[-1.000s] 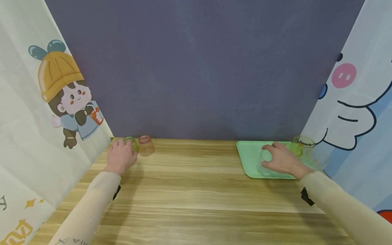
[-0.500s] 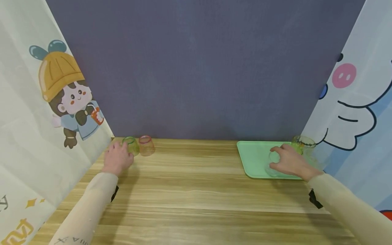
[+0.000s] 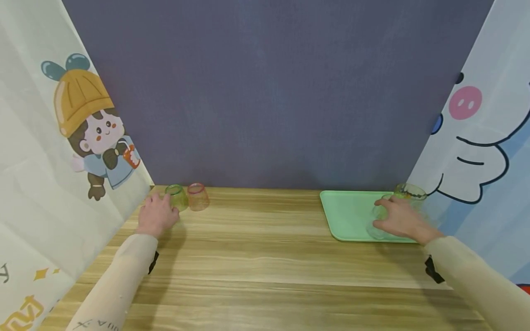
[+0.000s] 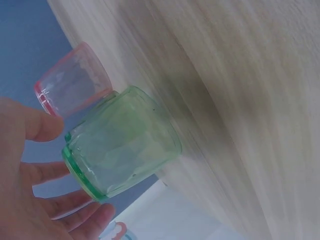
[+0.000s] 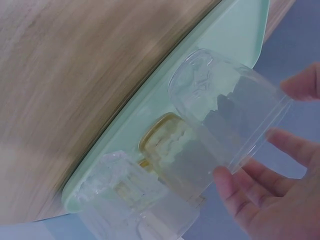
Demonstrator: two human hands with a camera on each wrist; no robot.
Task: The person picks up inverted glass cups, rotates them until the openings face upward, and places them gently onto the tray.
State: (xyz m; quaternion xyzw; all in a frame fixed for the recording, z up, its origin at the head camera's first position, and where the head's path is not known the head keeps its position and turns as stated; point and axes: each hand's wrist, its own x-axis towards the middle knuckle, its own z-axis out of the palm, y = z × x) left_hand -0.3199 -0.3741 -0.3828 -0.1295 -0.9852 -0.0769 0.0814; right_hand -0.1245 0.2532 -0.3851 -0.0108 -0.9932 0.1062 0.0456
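Since the earlier picture, the right hand (image 3: 399,219) has been moved along the green tray (image 3: 348,214) toward its right end, and the left hand (image 3: 156,215) has been pulled a little back from the green cup (image 3: 178,196). The clear cup (image 3: 378,220) is stood on the green tray, near the tray's right end, and it is touched by the right hand, whose fingers (image 5: 235,192) are spread round its rim; whether it is really gripped cannot be told. A yellow cup (image 5: 167,137) and one more clear cup (image 5: 130,192) are seen on the tray just beside the clear cup. Well apart from the tray, at the far left of the tabletop (image 3: 265,257), the green cup is stood mouth up, with a pink cup (image 3: 197,196) touching it on the side nearer the tray. The left hand is held loose and unclenched just beside the green cup, and nothing is gripped by it.
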